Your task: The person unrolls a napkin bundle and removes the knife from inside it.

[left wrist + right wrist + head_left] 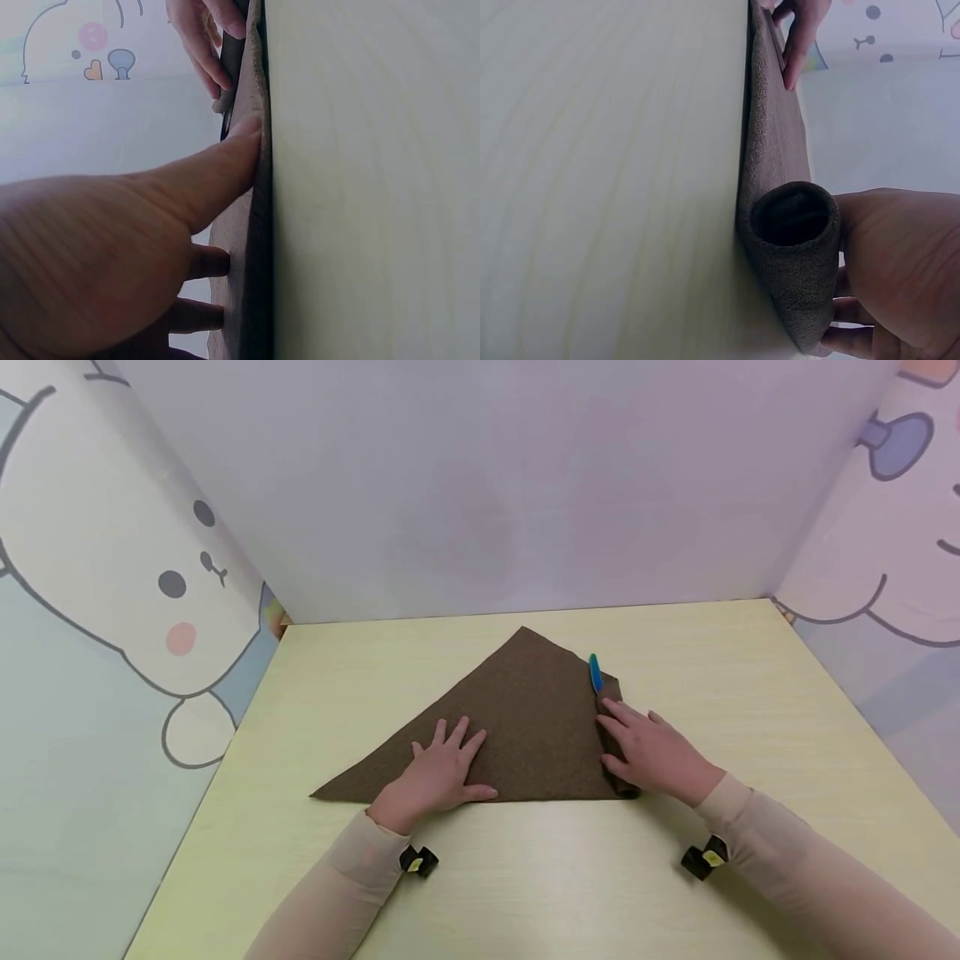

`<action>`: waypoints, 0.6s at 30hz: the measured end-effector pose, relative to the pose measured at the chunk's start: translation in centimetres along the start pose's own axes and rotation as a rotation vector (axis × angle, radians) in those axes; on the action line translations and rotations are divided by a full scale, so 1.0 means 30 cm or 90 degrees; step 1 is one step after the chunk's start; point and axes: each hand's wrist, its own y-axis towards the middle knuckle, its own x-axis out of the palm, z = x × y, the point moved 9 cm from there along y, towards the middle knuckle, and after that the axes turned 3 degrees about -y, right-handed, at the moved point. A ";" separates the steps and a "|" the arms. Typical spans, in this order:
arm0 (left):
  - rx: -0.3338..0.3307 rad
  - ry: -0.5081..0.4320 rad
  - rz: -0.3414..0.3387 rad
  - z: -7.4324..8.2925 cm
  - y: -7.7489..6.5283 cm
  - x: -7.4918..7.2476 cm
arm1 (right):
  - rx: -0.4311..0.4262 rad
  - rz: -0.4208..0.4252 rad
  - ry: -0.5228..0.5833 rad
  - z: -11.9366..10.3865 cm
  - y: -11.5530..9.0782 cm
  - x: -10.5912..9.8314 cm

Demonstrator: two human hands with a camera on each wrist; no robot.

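Observation:
A brown cloth (517,727) lies on the table, folded to a rough triangle, its right edge rolled into a tube (799,277). My left hand (435,777) presses flat on the cloth's front left part, with spread fingers. My right hand (656,753) rests on the roll from the right, its fingers fairly straight and touching it; in the right wrist view the hand (907,270) stands beside the tube's open end. A slim blue object (596,673), like a handle, sticks out at the roll's far end. The rest of it is hidden in the cloth.
The pale wooden table (525,885) is closed off by a plain wall (487,485) at the back. Printed cartoon panels (97,610) stand at the left and right sides. Each wrist carries a small black camera (418,862).

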 end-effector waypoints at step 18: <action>-0.002 -0.002 -0.002 0.000 0.000 0.001 | 0.028 -0.009 0.013 0.035 -0.023 -0.009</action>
